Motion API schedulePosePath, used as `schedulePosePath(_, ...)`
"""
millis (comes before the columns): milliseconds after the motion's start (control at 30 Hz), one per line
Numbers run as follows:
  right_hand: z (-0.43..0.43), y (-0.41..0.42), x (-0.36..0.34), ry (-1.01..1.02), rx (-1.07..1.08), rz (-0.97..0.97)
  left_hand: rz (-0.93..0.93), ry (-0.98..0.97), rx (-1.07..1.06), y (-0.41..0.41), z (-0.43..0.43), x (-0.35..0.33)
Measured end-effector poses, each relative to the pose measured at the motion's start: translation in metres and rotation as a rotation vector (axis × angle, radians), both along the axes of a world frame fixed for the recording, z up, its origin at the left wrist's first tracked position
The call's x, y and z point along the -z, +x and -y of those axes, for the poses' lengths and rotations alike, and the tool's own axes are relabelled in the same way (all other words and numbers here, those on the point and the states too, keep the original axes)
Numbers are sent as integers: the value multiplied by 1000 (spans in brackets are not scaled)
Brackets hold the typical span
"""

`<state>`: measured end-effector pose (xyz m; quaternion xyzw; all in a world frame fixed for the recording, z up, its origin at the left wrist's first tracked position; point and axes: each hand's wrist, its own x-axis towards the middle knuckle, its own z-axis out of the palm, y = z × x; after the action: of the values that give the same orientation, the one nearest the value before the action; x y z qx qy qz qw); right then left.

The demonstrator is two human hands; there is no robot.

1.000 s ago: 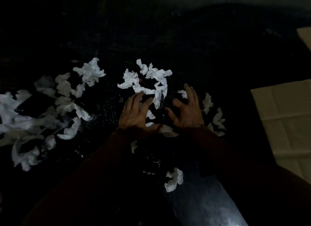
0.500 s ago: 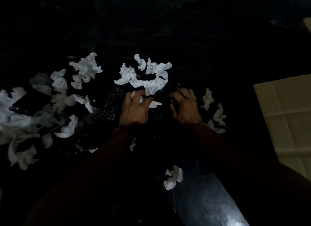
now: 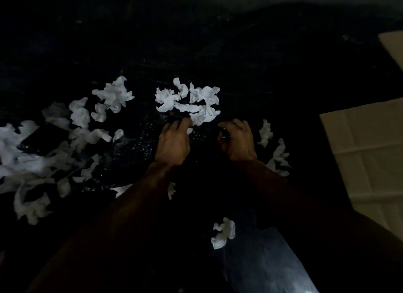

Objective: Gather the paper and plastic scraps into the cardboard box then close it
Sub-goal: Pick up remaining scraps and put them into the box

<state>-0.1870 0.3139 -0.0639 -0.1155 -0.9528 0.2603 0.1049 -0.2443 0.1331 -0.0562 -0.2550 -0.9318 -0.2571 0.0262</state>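
Note:
White crumpled paper scraps lie scattered on a dark floor. A middle cluster of scraps point(image 3: 192, 102) lies just beyond my hands. My left hand point(image 3: 173, 143) is curled with a small white scrap point(image 3: 189, 130) peeking from its fingers. My right hand point(image 3: 236, 140) is curled on dark, shiny plastic that is hard to make out. A large pile of scraps point(image 3: 32, 153) spreads at the left, with dark glossy plastic point(image 3: 130, 148) among it. Several scraps point(image 3: 278, 155) lie right of my right hand, and one scrap point(image 3: 223, 232) lies near me. The cardboard box point(image 3: 370, 148) is at the right edge.
A second piece of cardboard point(image 3: 392, 46) shows at the upper right corner. A shiny dark sheet point(image 3: 268, 264) lies on the floor at the bottom, right of centre. The scene is very dim.
Both hands went from spread flat on the floor to curled shut, drawing scraps and plastic under the fingers. The middle cluster bunched closer together.

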Motion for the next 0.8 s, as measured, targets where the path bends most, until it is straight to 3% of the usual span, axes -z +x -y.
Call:
schedulePosePath(300,1,4,-70,-38,27,14,-137,-11,32,-4,1,-59)
schedulePosePath(800,-32,40,-187,127,-123,-337,-552,-67,150,34,2,-207)
